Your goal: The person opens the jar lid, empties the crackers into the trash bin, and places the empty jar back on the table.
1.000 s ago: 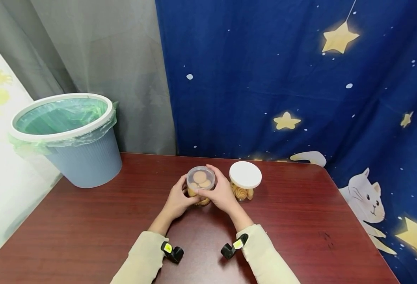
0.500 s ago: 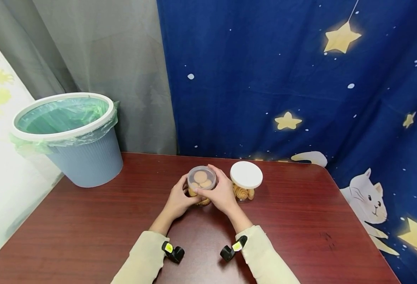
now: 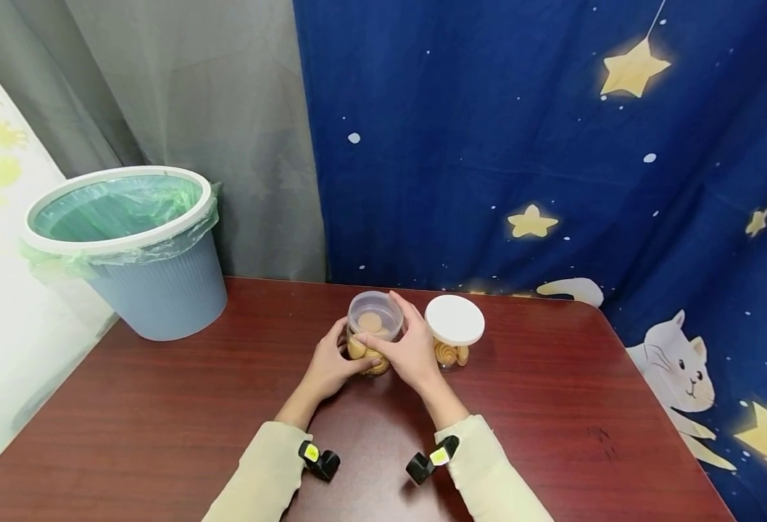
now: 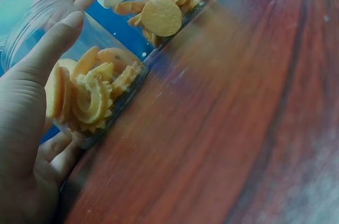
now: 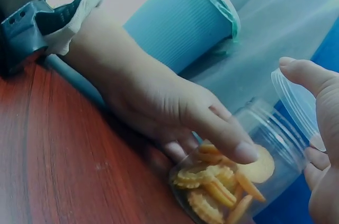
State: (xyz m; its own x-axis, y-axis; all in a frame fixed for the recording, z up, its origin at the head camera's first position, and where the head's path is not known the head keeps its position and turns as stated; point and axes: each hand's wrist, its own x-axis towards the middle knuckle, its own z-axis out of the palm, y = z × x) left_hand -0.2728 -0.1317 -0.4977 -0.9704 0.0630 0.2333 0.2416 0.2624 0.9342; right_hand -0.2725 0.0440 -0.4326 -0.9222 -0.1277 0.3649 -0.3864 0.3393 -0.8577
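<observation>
My left hand (image 3: 327, 367) grips a clear plastic jar (image 4: 108, 49) of cookies (image 4: 92, 97) around its side, thumb across the front. The jar stands upright on the table. In my right hand (image 3: 415, 357) is a translucent lid (image 5: 293, 99), pinched at its edge between thumb and fingers. That lid sits just off the jar's threaded rim, with a gap showing in the right wrist view. Right beside my right hand stands a second cookie jar (image 3: 447, 355), topped by a white lid (image 3: 454, 320).
A blue bin (image 3: 162, 293) with a green liner (image 3: 112, 206) stands at the table's back left. Grey and blue star-printed curtains (image 3: 436, 159) hang behind the dark red wooden table (image 3: 553, 420).
The right hand has raised the translucent lid from the jar's top, where it sat in both earlier frames. The left hand has kept its grip on the jar.
</observation>
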